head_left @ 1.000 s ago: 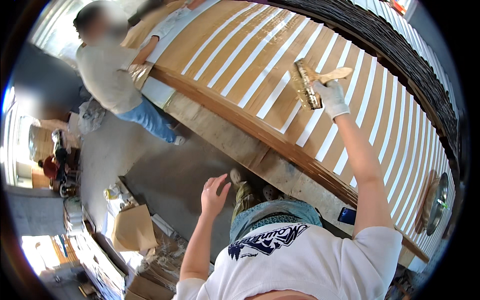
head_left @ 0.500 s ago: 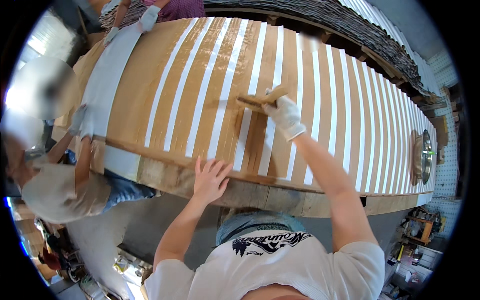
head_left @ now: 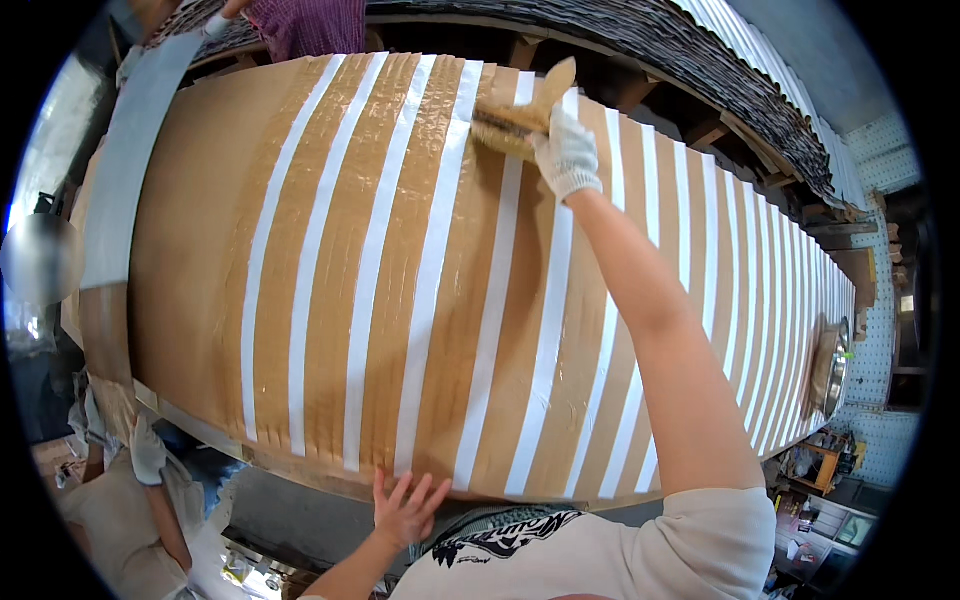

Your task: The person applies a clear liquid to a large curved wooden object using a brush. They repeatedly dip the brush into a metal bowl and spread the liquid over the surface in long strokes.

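Note:
My right hand (head_left: 568,158), in a white knit glove, grips a wide flat brush (head_left: 508,135) with a wooden handle. The brush lies close to the far edge of a long spread of overlapping brown sheets (head_left: 195,235); whether its bristles touch them I cannot tell. White strips (head_left: 430,235) run between the brown bands. Under and left of the brush, the surface shines as if wet. My bare left hand (head_left: 408,508) rests, fingers spread, on the near edge of the sheets.
A metal bowl (head_left: 832,368) stands at the right end. Behind lies a stack of dark, rough-edged sheets (head_left: 640,50). At left, co-workers' gloved hands hold both ends of a long sheet, grey-white (head_left: 135,180) and brown; one person's gloved hand (head_left: 148,450) is at its near end.
My right hand has carried the brush from mid-sheet to the far edge. At the left, the co-workers' long sheet has shifted leftward, off the brown surface. My view has also shifted.

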The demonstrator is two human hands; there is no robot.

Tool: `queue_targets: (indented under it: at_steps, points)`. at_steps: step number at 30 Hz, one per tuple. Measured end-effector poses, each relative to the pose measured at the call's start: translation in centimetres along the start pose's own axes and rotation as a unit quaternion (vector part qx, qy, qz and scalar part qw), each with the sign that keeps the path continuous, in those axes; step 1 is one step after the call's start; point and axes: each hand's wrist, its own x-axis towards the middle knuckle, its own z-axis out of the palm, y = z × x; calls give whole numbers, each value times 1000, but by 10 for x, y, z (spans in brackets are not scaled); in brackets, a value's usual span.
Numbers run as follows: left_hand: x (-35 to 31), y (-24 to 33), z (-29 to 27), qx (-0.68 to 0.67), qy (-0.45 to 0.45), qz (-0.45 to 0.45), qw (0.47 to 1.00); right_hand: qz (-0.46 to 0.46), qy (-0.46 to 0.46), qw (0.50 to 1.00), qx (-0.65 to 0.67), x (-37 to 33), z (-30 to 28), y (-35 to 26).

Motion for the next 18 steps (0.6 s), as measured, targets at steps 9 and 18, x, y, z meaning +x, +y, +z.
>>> queue_targets:
  at_steps: [9,18]
  points:
    - [-6,-4,15,5,-26,4,1000,-17,8,998,-63,68,37,29]
    - [2,-7,11,-8,55,12,998,-143,-147,956,208,-203,-98,-43]
